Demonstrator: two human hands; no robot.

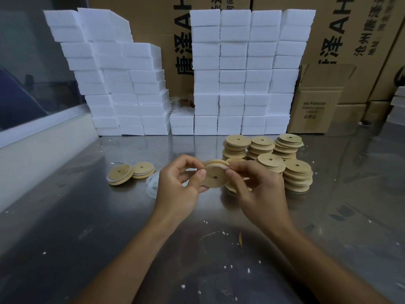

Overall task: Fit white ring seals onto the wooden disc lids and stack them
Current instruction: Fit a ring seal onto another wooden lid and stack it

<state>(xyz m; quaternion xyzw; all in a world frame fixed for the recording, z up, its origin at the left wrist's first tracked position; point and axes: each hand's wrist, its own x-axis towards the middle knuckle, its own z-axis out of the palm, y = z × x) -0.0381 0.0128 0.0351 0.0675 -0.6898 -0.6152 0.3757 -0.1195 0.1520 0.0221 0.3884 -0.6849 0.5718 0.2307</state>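
Both hands hold one wooden disc lid with a centre hole above the steel table. My left hand pinches its left edge; my right hand pinches its right edge. A white ring seal runs around the lid's upper rim, between my fingertips. Two lids with white seals lie to the left, side by side. Loose white ring seals lie on the table just left of my left hand. Several stacks of bare wooden lids stand behind and right of my right hand.
Tall stacks of white foam blocks line the back of the steel table, with cardboard boxes behind and to the right. A pale ledge runs along the left side. White crumbs dot the tabletop.
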